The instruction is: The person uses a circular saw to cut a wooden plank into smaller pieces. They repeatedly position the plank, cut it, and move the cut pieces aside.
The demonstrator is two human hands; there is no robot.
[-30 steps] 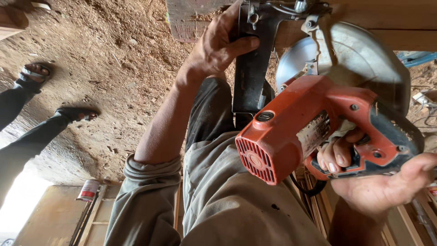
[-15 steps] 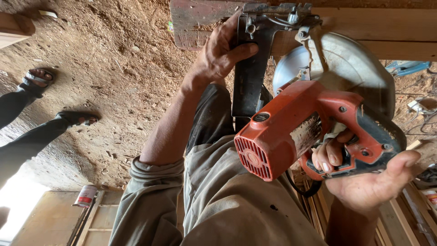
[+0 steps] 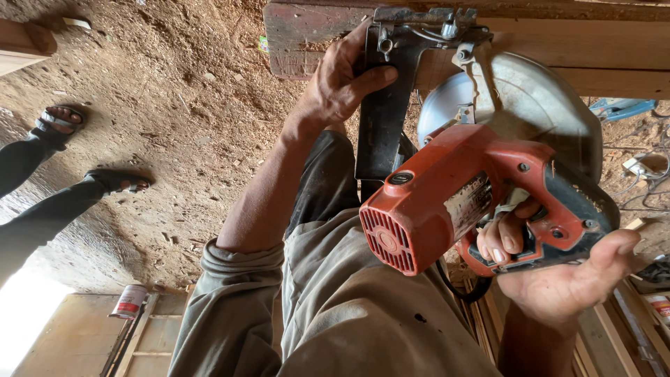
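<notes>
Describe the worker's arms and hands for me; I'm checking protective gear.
Left hand and right hand are bare: no gloves, rings or watch visible. The left arm wears a grey-olive sleeve pushed up in folds near the elbow, forearm bare. The right wrist shows no sleeve in view.

floor: sawdust-strewn brown dirt ground (image 3: 174, 105) | on it: small red-and-white cylindrical can (image 3: 129, 301), pale wood offcut (image 3: 75, 23), two black-sandalled feet (image 3: 115, 183)

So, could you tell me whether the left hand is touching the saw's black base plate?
Touching. The head view shows the left hand wrapped round the edge of the black base plate, thumb lying across its face, no gap.
</notes>
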